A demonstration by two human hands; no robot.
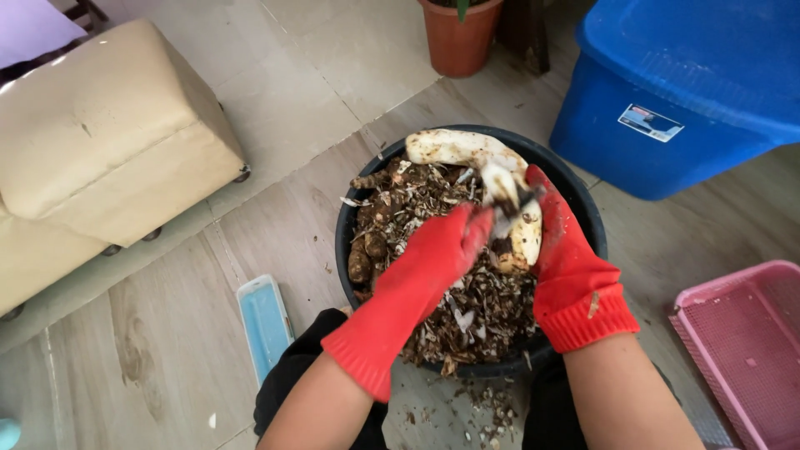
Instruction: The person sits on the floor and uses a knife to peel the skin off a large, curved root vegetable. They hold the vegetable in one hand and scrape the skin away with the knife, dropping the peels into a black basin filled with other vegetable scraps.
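Observation:
Both my hands wear red gloves over a black round tub (583, 212) filled with brown peelings and several unpeeled brown roots (367, 242). My right hand (567, 258) grips a pale, partly peeled root (521, 225) from its right side. My left hand (437, 250) presses against the same root's left side, fingers closed on a small dark tool or peel there; which one I cannot tell. Another long peeled white root (454, 147) lies along the tub's far rim.
A blue lidded bin (692, 92) stands at the far right, a pink mesh basket (746, 342) at the right edge. A beige padded stool (100, 142) is at the left, a terracotta pot (458, 37) beyond. A light blue flat object (265, 321) lies on the floor.

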